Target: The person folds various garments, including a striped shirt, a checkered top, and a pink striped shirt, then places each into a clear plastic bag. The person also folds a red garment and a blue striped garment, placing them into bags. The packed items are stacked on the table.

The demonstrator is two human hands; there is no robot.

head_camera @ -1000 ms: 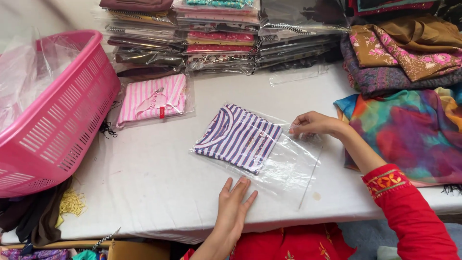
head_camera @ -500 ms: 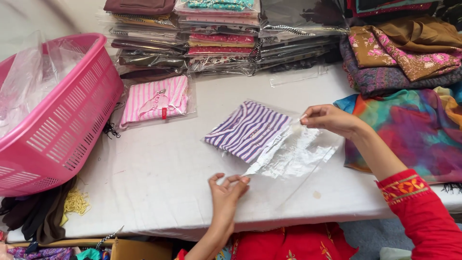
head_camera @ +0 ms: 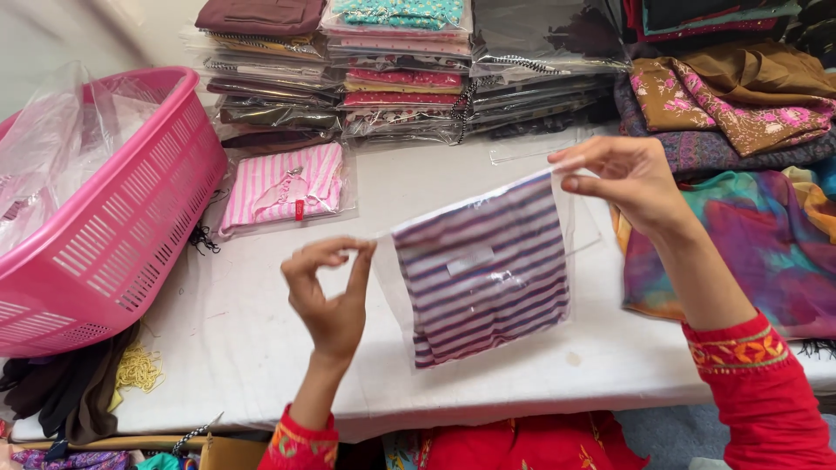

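1 clear plastic bag (head_camera: 488, 261) containing a folded purple-and-white striped garment (head_camera: 483, 274), held upright above the white table (head_camera: 261, 348). Left hand (head_camera: 331, 292) pinches the top-left corner between thumb and fingers; right hand (head_camera: 623, 178) pinches the top-right. Best handled with even tension on both corners, keeping the slick film level. Nearby: pink slatted basket (head_camera: 113, 235); pink striped packet (head_camera: 283, 187), flat, glossy.

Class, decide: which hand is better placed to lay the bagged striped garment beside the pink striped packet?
Probably the left hand: it pinches the bagged striped garment on the side nearer the pink striped packet.
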